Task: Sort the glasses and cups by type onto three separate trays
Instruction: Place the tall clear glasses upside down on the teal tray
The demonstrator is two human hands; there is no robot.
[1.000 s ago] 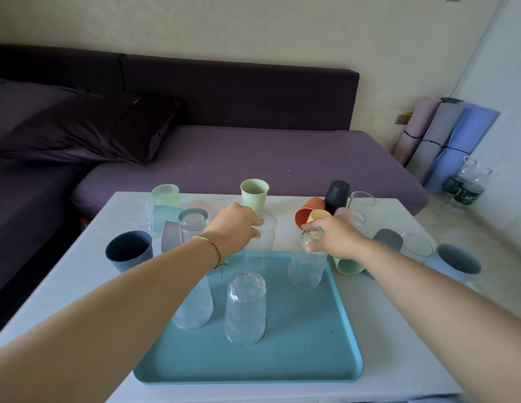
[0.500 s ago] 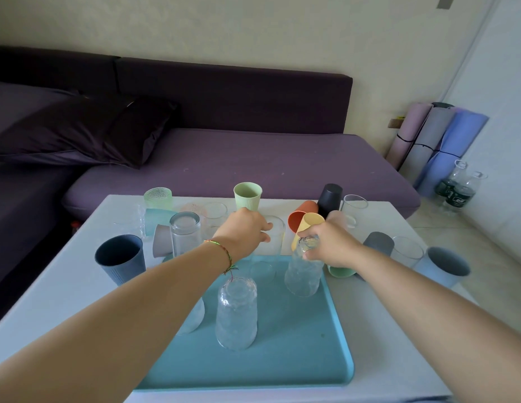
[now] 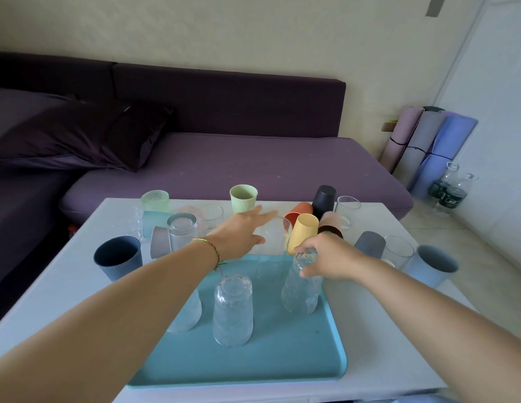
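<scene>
A teal tray lies on the white table. Several clear textured glasses stand upside down on it: one in the middle, one at the right, one partly hidden under my left forearm. My right hand grips the base of the right glass. A smooth clear glass stands upright at the tray's far edge. My left hand hovers just left of its rim, fingers spread and pointing forward, holding nothing.
Plastic cups crowd the far table: green, yellow, orange, black, dark blue, light blue, grey. Clear glasses stand among them. A purple sofa lies beyond; rolled mats lean at right.
My left hand has let go of the smooth clear glass at the tray's far edge and spread its fingers forward. My right hand stays on the right textured glass.
</scene>
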